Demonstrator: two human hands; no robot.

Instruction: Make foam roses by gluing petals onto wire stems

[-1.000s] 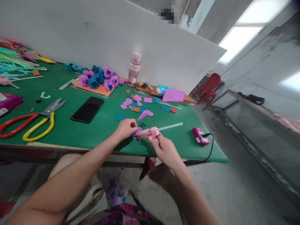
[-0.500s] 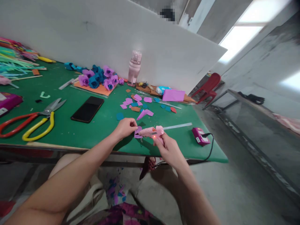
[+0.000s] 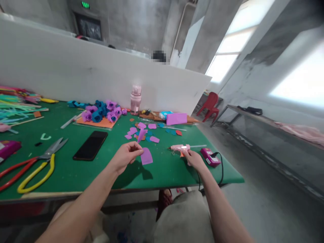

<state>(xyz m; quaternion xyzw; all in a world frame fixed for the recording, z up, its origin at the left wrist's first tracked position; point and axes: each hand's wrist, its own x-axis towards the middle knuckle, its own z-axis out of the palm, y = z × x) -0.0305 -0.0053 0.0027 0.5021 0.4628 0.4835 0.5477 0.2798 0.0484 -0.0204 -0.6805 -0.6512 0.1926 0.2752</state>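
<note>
Between the thumb and fingers of my left hand (image 3: 127,156) is a purple paper petal (image 3: 146,156), held above the green table. To the right, my right hand (image 3: 194,159) is closed on the handle of a pink hot glue gun (image 3: 180,148), its nozzle pointing left and a clear glue stick (image 3: 198,146) sticking out behind. Just beyond my left hand stands a rolled purple paper piece (image 3: 141,135). Cut paper petals (image 3: 154,139) in purple, blue, brown and red lie scattered past both hands.
Large scissors (image 3: 48,158) and a black phone (image 3: 90,145) lie on the left. Paper flowers (image 3: 101,111) rest on orange sheets behind them. A pink bottle (image 3: 136,101) stands by the white partition (image 3: 101,74). A purple box (image 3: 210,157) with a plugged cord sits near the right edge.
My right hand has drawn the glue gun away to the right, apart from the petal. My left hand still holds the petal, now turned with its face showing. The view has tilted up.
</note>
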